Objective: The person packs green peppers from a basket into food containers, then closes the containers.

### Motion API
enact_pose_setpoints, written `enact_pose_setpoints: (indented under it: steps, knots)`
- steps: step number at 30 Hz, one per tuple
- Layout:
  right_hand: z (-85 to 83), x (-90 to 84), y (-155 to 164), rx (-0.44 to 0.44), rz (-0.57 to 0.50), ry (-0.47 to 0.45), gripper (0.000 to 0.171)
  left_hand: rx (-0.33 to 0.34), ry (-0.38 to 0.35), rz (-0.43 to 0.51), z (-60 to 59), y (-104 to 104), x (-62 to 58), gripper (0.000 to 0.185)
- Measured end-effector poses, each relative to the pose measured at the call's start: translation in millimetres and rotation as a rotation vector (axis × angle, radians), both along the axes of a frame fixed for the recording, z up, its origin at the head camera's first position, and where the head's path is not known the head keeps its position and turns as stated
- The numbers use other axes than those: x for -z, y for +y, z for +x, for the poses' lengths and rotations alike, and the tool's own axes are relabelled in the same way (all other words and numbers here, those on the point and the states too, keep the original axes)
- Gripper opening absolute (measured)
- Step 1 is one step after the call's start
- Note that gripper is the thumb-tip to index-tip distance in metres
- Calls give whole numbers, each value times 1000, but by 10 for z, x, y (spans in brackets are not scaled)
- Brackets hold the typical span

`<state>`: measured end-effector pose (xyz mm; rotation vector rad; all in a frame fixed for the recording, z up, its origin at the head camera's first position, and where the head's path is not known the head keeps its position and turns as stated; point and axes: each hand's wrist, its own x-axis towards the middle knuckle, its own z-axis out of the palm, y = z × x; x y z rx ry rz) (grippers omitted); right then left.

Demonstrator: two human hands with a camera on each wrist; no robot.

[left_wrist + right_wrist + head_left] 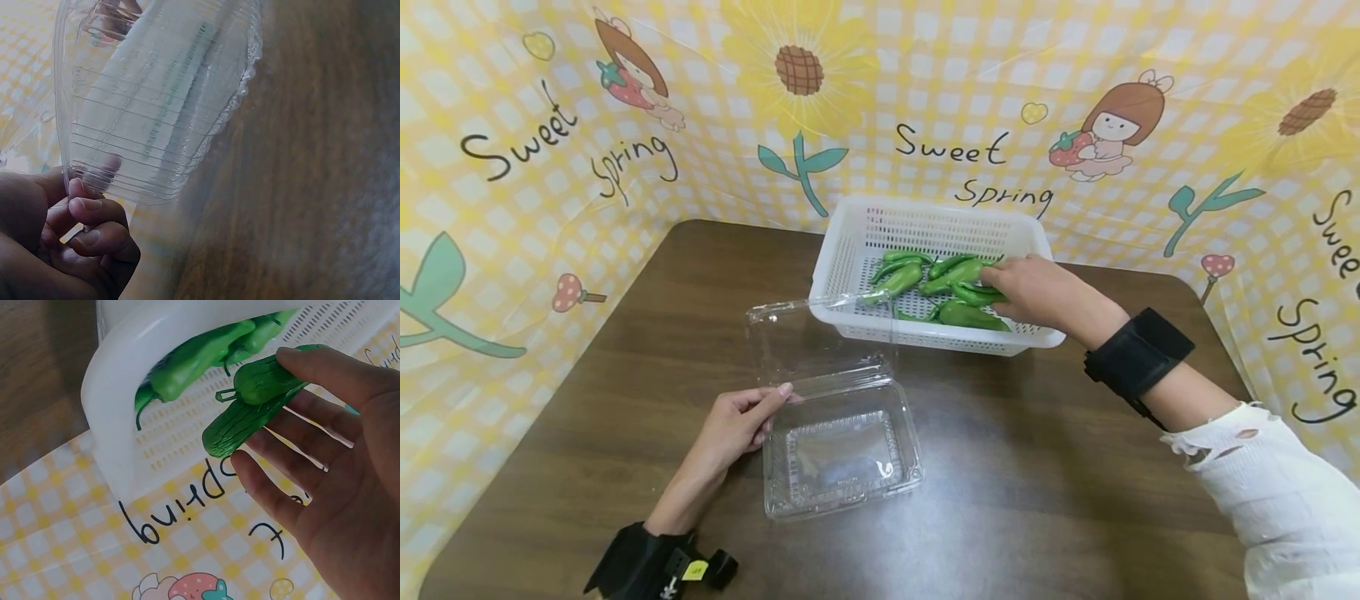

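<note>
My left hand (733,429) pinches a clear plastic clamshell container (916,450) at its hinge side. The container stands open on the table, its lid (820,333) raised toward the basket and nothing in its base. My right hand (1037,287) reaches into a white basket (925,332) at the back. In the right wrist view, its thumb lies over a wrinkled green pepper (259,381), with a second wrinkled green pepper (228,432) just under it, against the fingers. More green peppers (906,279) lie in the basket.
The brown wooden table (1037,467) holds both containers. A yellow checked cloth (925,83) with printed flowers and lettering rises behind the table and along its sides. The raised lid overlaps the basket's front left corner in the head view.
</note>
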<state>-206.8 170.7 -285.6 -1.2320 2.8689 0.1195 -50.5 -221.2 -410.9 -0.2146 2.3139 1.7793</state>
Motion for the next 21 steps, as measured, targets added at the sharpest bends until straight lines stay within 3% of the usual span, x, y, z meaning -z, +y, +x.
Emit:
enact_pose_setpoints:
  steps: [10,21]
  knots:
    - [121,-24,18,0,-17,39,34,3,-12,-10,8,21,-30,48]
    - [332,-119,-35,-73,-102,138,29,6,-13,2,0,24,-42,49]
